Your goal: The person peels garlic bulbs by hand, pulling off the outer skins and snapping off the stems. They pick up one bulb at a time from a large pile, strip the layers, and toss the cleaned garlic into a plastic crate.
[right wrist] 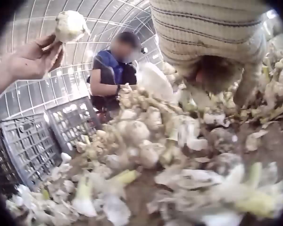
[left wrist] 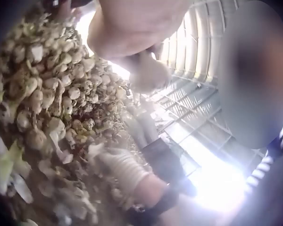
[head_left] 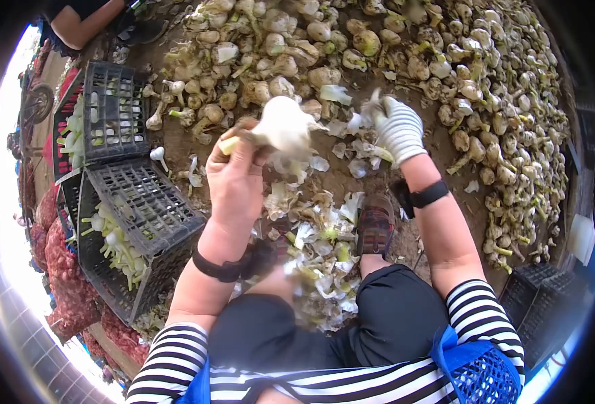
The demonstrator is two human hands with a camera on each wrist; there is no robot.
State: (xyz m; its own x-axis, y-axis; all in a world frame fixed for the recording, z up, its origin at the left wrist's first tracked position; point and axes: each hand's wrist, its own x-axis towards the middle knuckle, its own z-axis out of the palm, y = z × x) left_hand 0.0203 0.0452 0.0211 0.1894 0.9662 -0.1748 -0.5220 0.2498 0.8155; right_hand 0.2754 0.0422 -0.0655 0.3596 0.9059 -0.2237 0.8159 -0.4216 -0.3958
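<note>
A seated person's bare left hand [head_left: 233, 178] is clenching a garlic bulb [head_left: 284, 128] by its stalk, the grip holding the white head clear of the fingers and above the discarded skins [head_left: 321, 262] lying between the feet. The gloved right hand [head_left: 398, 128] is hovering just beside the bulb; blur is hiding whether it is pinching a scrap. A garlic heap [head_left: 378, 40] is lying ahead, with black crates [head_left: 146, 202] to the left

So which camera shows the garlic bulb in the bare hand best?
The head view: the garlic bulb sits large and central, its stem gripped by the left hand. The right wrist view shows it small, top left, against the roof. The left wrist view shows only a pale blur.
</note>
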